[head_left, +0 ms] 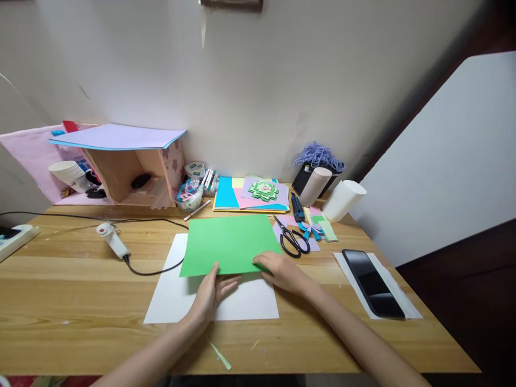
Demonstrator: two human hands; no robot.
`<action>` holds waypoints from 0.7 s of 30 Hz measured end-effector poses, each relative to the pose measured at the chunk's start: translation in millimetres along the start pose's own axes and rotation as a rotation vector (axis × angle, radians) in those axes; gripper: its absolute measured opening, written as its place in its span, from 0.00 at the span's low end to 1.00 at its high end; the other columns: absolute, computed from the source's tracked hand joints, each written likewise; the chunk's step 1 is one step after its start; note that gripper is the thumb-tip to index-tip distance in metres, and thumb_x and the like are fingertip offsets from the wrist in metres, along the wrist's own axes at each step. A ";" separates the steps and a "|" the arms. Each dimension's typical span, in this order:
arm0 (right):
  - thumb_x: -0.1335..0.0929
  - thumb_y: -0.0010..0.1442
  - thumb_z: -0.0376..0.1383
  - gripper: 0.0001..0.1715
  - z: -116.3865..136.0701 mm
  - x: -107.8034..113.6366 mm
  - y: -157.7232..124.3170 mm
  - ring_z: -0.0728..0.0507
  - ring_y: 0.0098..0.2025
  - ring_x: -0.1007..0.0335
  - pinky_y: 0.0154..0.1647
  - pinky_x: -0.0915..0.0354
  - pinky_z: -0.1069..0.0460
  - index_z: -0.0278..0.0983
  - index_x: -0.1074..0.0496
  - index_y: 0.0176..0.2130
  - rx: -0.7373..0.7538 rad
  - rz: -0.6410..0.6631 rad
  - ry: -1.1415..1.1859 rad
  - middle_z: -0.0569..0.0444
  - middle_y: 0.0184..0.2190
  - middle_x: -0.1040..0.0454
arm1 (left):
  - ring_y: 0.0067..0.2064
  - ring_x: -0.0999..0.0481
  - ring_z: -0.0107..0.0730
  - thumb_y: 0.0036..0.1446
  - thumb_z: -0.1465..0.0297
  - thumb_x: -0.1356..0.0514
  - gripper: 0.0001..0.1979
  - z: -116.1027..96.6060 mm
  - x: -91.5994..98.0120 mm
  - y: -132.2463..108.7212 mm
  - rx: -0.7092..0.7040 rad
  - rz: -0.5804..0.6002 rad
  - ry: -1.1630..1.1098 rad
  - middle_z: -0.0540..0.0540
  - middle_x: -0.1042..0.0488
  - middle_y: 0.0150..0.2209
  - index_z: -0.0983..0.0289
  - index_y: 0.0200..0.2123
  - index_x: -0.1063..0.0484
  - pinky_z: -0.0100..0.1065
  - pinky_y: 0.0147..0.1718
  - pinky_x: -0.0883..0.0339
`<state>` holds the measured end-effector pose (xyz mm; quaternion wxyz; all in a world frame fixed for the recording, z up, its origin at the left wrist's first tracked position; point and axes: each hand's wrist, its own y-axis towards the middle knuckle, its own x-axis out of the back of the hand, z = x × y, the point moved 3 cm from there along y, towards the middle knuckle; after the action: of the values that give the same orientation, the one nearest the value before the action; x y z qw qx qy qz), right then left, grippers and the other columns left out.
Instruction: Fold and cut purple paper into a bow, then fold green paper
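Note:
A sheet of green paper [231, 242] is raised a little over a white sheet [169, 301] on the wooden table. At its near edge my left hand [212, 290] pinches it, the thumb on top and the fingers underneath. My right hand [280, 269] grips the near right corner, fingers on top; its thumb is partly below the paper. Just beyond that corner lie black-handled scissors [293, 239], closest to my right hand.
A hot glue gun [113, 241] with a black cord lies left, before an open pink box [173, 166]. Behind are coloured papers [223, 196] bearing a green paper flower [263, 190]. To the right are a utility knife [297, 207], white rolls [344, 200] and a phone [373, 282].

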<state>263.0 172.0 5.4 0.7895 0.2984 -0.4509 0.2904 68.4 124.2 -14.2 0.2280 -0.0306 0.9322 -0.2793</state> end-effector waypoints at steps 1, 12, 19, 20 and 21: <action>0.37 0.58 0.28 0.11 -4.4 -5.0 -0.3 0.43 0.43 0.30 0.44 0.34 0.49 0.36 0.29 0.41 -0.009 -0.042 -0.010 0.46 0.40 0.25 | 0.41 0.24 0.39 0.61 0.61 0.50 0.19 -3.5 1.5 -2.4 0.015 0.109 0.154 0.69 0.25 0.41 0.73 0.42 0.33 0.37 0.44 0.32; 0.36 0.58 0.33 0.07 -19.9 -8.5 -2.3 0.42 0.37 0.27 0.39 0.33 0.49 0.37 0.29 0.36 -0.174 -0.283 0.013 0.49 0.35 0.23 | 0.38 0.32 0.32 0.45 0.58 0.34 0.13 -15.5 43.1 -48.6 -0.569 0.806 1.334 0.52 0.30 0.33 0.59 0.33 0.23 0.31 0.38 0.40; 0.37 0.58 0.34 0.08 -23.2 -12.4 -4.0 0.41 0.38 0.27 0.39 0.33 0.48 0.36 0.28 0.36 -0.164 -0.298 -0.022 0.49 0.35 0.23 | 0.37 0.33 0.31 0.61 0.66 0.48 0.11 -4.6 44.2 -57.2 -0.740 0.811 1.467 0.54 0.29 0.32 0.62 0.32 0.28 0.31 0.36 0.42; 0.37 0.59 0.35 0.09 -23.5 -13.0 -4.0 0.41 0.38 0.27 0.39 0.33 0.48 0.36 0.28 0.37 -0.165 -0.296 -0.031 0.48 0.35 0.23 | 0.37 0.33 0.31 0.62 0.66 0.49 0.11 -3.9 43.2 -56.8 -0.762 0.786 1.492 0.54 0.29 0.33 0.63 0.32 0.29 0.31 0.36 0.42; 0.37 0.59 0.34 0.09 -23.1 -13.0 -3.9 0.41 0.38 0.27 0.40 0.33 0.47 0.35 0.28 0.37 -0.162 -0.289 -0.040 0.48 0.35 0.23 | 0.37 0.34 0.32 0.62 0.67 0.50 0.11 -3.5 41.7 -55.2 -0.782 0.746 1.515 0.55 0.29 0.33 0.63 0.32 0.30 0.32 0.36 0.42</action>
<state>272.8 183.9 -16.6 0.8355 0.3013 -0.4406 0.1304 25.7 71.8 0.9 -0.3929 0.3871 0.8096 0.2006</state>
